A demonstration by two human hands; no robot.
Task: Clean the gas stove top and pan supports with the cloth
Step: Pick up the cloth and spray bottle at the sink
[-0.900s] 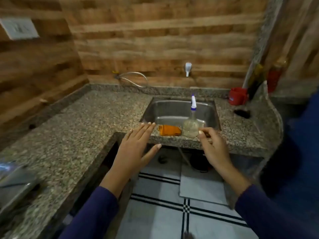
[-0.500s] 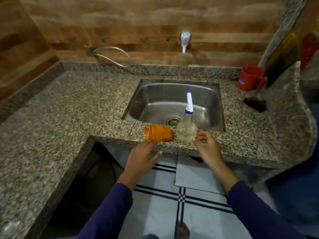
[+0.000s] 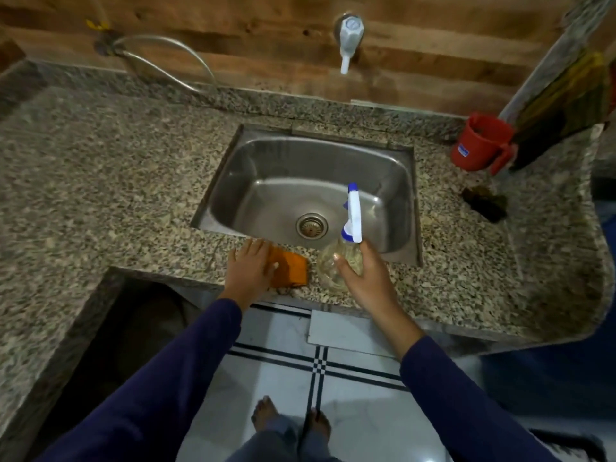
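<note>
Both hands are now resting on things they were only nearing half a sec ago. L hand (image 3: 250, 268) is lying palm-down on the orange cloth (image 3: 291, 266), and R hand (image 3: 363, 278) is wrapping round the spray bottle (image 3: 330, 268).

Cloth is lying folded on the granite counter (image 3: 116, 181), on the narrow front strip btw the sink (image 3: 300, 155) and the counter edge, just left of the bottle. L fingers are lying straight and flat over the cloth's left part w/ the thumb on top, not curling, so that hand is staying open. R fingers and thumb are curling round the bottle's clear round body, gripping it. Bottle is standing upright, its white-and-blue trigger head pointing up in front of the sink bowl. Can't tell if its base is touching the counter.

White tap (image 3: 348, 38) is sticking out of the wood wall above the sink, and a hose (image 3: 166, 58) is looping at upper left. Red mug (image 3: 480, 141) is standing at the counter's far right, w/ a dark lump (image 3: 485, 203) lying near it. Bare feet (image 3: 263, 411) are standing on the tiled floor (image 3: 360, 405).
</note>
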